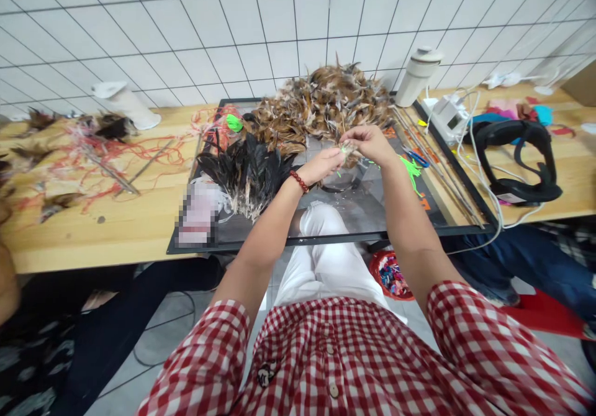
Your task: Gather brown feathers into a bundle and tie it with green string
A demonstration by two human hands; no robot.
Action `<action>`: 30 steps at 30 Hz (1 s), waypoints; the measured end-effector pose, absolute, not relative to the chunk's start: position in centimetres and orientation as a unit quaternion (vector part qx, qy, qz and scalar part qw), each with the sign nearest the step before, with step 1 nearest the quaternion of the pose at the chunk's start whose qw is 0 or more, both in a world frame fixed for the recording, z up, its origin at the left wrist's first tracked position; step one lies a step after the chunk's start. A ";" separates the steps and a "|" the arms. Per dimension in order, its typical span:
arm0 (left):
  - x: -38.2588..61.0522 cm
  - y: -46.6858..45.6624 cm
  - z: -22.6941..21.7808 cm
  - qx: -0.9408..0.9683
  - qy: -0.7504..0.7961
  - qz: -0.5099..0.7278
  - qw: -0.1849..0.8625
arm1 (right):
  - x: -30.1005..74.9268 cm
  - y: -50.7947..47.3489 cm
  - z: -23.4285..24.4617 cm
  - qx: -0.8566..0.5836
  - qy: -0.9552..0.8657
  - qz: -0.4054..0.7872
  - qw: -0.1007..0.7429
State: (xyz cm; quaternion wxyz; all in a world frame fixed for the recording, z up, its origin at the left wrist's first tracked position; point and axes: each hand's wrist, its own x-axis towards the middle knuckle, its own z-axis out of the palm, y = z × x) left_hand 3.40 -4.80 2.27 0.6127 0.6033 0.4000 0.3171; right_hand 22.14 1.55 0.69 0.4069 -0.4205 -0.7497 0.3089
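My left hand [323, 164] and my right hand [367, 141] meet over a dark mat [363, 214], both pinched on a small bundle of pale feathers with green thread [347, 151]. A red bead bracelet [299, 181] is on my left wrist. Just behind my hands lies a big heap of brown feathers [321, 107]. A fan of black feathers [244, 167] lies on the mat to the left. Loose green thread [410, 169] trails beside my right forearm.
Thin metal rods [437, 164] and blue scissors [416, 157] lie on the mat's right side. A black headset [516, 155], white cables and a white box [449, 117] sit to the right. Red thread [116, 155] and feathers cover the wooden table's left. People sit on both sides.
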 end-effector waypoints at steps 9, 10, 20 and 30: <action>2.3 -2.4 0.3 0.701 0.566 0.334 0.277 | 20.5 -0.8 2.3 -0.343 -0.864 0.177 0.322; 2.2 -2.6 0.3 0.732 0.552 0.302 0.262 | 20.4 -0.8 2.4 -0.348 -0.860 0.158 0.338; 2.9 -3.6 0.6 0.666 0.397 0.414 0.477 | 21.8 0.5 1.7 -0.370 -0.763 0.404 0.343; 2.7 -3.1 1.4 0.329 0.356 0.542 0.686 | 20.7 0.4 1.4 -0.360 -0.682 0.400 0.495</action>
